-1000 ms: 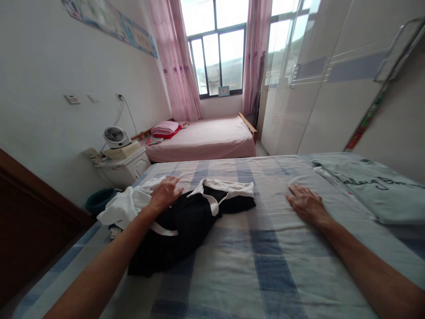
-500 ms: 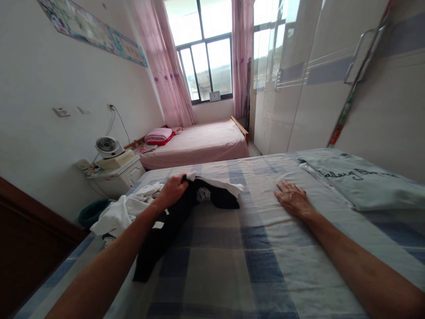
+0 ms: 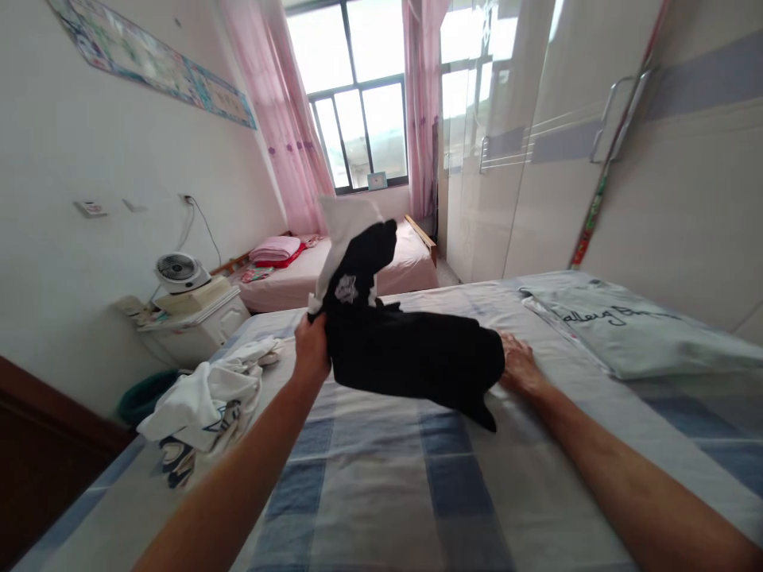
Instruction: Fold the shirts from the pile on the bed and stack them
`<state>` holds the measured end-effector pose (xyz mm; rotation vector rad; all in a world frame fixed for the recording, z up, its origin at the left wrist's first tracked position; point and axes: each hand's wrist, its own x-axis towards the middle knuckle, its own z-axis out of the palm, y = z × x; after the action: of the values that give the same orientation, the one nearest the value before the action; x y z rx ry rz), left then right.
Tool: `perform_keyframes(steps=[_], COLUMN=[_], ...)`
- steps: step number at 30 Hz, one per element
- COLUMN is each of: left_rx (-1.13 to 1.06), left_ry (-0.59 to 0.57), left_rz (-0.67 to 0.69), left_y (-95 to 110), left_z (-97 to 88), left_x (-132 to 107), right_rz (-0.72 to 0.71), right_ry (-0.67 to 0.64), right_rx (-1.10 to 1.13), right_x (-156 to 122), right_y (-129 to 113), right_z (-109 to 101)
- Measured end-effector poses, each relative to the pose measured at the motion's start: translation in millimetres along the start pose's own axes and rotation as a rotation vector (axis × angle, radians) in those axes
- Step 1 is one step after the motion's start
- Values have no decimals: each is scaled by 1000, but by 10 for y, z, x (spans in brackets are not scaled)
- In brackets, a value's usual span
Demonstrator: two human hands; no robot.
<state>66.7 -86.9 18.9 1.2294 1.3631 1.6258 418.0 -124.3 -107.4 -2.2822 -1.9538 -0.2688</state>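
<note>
A black and white garment (image 3: 411, 349) with a pale badge-like print is lifted above the checked bedspread (image 3: 381, 485). My left hand (image 3: 311, 345) is closed on its left edge. One white-and-black part flares upward, while the black part swings out to the right. My right hand (image 3: 521, 364) rests on the bed just beyond the garment's right end, fingers stretched out and partly hidden by the black cloth. Whether it touches the cloth I cannot tell. Left of my left arm lies a crumpled heap of white clothes (image 3: 206, 397) with dark markings.
A pale green garment (image 3: 620, 330) with black lettering lies flat at the bed's right. Beyond are a pink bed (image 3: 393, 270), a nightstand (image 3: 203, 322) bearing a small fan (image 3: 179, 272), and a teal bin (image 3: 146, 397). A glossy wardrobe (image 3: 536, 191) lines the right.
My left hand has raised the garment off the bed, and its black part has swung to the right towards my right hand. My right hand stays low on the bed.
</note>
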Motion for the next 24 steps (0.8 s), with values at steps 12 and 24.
perform_keyframes(steps=[12,24], left_rx=[784,890], left_ry=[-318,-289], left_rz=[422,248], left_y=[-634,-609], left_z=[-253,180], left_x=[152,297], right_rz=[-156,-160], right_ry=[66,171], right_rx=[211,747], right_x=[90,34], right_y=[-6,-248], right_z=[-56,-177])
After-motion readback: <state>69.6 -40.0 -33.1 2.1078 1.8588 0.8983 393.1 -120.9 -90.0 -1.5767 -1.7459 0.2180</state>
